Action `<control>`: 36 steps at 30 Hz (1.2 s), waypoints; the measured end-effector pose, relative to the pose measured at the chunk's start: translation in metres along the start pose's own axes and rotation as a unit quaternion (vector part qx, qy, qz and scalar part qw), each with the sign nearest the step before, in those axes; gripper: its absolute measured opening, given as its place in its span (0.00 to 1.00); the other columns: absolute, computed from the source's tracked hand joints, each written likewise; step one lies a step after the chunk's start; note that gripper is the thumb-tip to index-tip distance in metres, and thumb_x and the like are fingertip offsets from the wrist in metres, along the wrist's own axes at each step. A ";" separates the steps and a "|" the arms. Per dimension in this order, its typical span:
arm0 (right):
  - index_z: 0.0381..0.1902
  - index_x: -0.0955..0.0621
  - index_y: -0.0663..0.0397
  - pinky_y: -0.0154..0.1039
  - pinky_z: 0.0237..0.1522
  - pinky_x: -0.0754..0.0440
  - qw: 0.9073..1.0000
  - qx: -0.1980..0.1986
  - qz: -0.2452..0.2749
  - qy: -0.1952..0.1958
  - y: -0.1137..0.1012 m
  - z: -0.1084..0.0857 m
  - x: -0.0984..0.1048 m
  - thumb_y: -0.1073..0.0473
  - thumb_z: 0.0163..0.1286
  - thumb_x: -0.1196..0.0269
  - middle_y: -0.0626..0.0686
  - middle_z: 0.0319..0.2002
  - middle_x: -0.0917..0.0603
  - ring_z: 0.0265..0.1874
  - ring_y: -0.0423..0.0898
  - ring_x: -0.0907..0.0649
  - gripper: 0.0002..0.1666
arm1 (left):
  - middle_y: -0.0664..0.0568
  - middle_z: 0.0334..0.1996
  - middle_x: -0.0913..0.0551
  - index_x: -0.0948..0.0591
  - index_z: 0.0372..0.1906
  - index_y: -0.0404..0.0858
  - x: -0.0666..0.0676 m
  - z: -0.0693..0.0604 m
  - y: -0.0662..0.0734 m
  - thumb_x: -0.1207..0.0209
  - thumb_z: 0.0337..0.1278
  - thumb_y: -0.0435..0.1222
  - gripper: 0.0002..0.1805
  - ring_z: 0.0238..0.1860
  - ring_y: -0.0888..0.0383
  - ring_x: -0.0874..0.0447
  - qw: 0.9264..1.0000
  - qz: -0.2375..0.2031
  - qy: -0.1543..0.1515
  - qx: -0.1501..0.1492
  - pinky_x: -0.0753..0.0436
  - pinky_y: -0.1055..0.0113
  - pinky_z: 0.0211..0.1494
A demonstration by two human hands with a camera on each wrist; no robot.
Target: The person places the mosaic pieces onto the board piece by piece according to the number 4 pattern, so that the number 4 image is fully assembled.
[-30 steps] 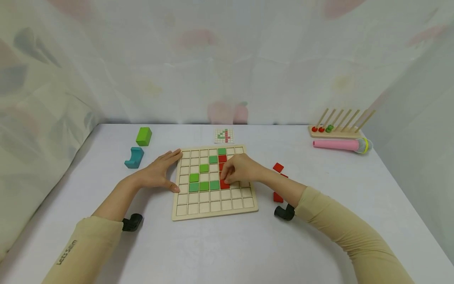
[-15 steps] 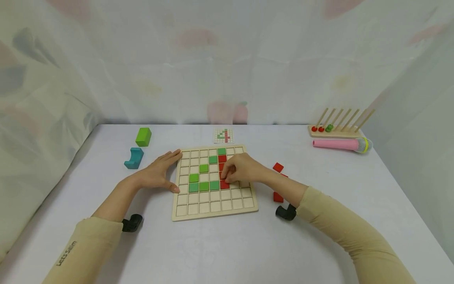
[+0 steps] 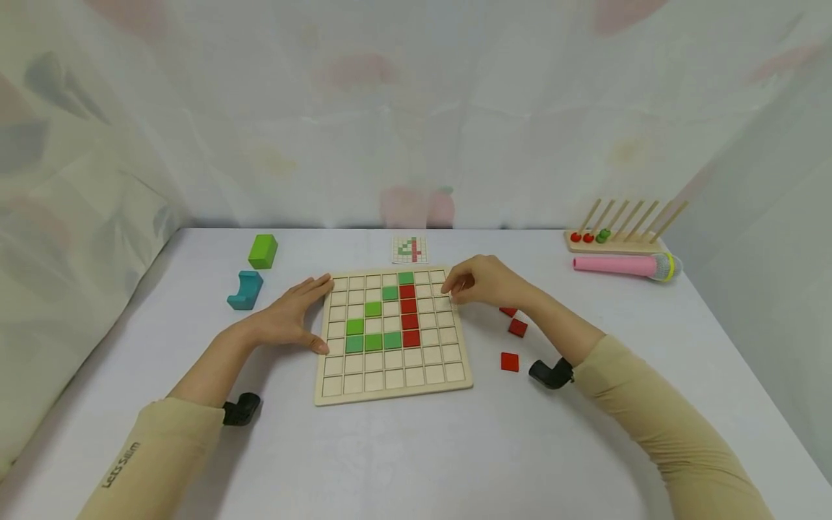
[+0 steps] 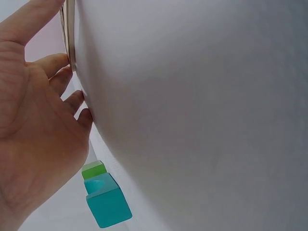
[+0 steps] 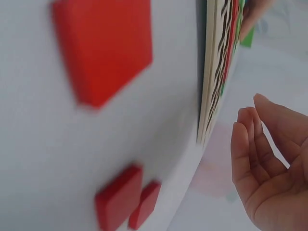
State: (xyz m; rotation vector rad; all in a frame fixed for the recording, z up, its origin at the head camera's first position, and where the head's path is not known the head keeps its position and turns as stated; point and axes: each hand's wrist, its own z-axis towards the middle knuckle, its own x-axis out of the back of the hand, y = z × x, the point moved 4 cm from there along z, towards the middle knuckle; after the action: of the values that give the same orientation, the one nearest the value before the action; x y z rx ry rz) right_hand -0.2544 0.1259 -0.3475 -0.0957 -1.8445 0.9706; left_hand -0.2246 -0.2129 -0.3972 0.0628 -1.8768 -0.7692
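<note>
A wooden grid board (image 3: 395, 377) lies mid-table, holding several green tiles (image 3: 373, 342) and a column of red tiles (image 3: 409, 322). My left hand (image 3: 286, 318) rests along the board's left edge, thumb and fingers spread apart. Over the board's upper right edge hovers my right hand (image 3: 487, 282), its fingers loosely bent. Nothing shows between its thumb and fingers in the right wrist view. Three loose red tiles lie right of the board: one near the front (image 3: 510, 362), a middle tile (image 3: 518, 328), and one partly hidden by the right arm (image 3: 509, 312).
Behind the board lies a small pattern card (image 3: 410, 250). A green block (image 3: 263, 251) and a teal arch-shaped block (image 3: 246, 290) are at the left. At the back right are a pegged bead stand (image 3: 614, 244) and a pink toy microphone (image 3: 617, 265).
My right hand has lifted off the red column and moved right and away, uncovering the red tiles there and the loose ones beside the board. My left hand stays put.
</note>
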 end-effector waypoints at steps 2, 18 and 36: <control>0.44 0.13 0.52 0.35 0.43 0.17 1.000 -0.003 -0.001 0.000 0.007 -0.002 0.006 0.63 0.64 0.33 0.50 0.35 0.13 0.37 0.43 0.16 0.10 | 0.39 0.81 0.56 0.50 0.78 0.32 0.000 0.000 0.000 0.22 0.31 0.54 0.71 0.79 0.31 0.64 1.000 0.002 -0.001 0.000 0.56 0.31 0.78; 0.51 0.15 0.52 0.37 0.45 0.18 0.998 -0.040 0.002 -0.043 0.057 -0.020 0.028 0.65 0.64 0.38 0.55 0.45 0.15 0.44 0.48 0.17 0.17 | 0.38 0.81 0.56 0.50 0.78 0.31 0.001 0.000 0.000 0.22 0.30 0.54 0.71 0.79 0.31 0.63 1.000 -0.003 0.001 -0.004 0.56 0.32 0.78; 0.49 0.15 0.54 0.44 0.56 0.22 0.993 -0.038 0.030 -0.108 0.086 -0.029 0.033 0.79 0.50 0.47 0.56 0.51 0.15 0.48 0.50 0.21 0.31 | 0.40 0.81 0.56 0.50 0.78 0.32 0.000 0.001 -0.001 0.22 0.31 0.55 0.70 0.80 0.32 0.64 1.000 -0.002 -0.001 0.002 0.56 0.32 0.78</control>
State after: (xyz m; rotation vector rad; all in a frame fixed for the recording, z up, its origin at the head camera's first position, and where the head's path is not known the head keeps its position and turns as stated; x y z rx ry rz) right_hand -0.2769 0.2160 -0.3747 -0.0966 -2.0877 0.9829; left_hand -0.2257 -0.2138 -0.3977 0.0683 -1.8806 -0.7695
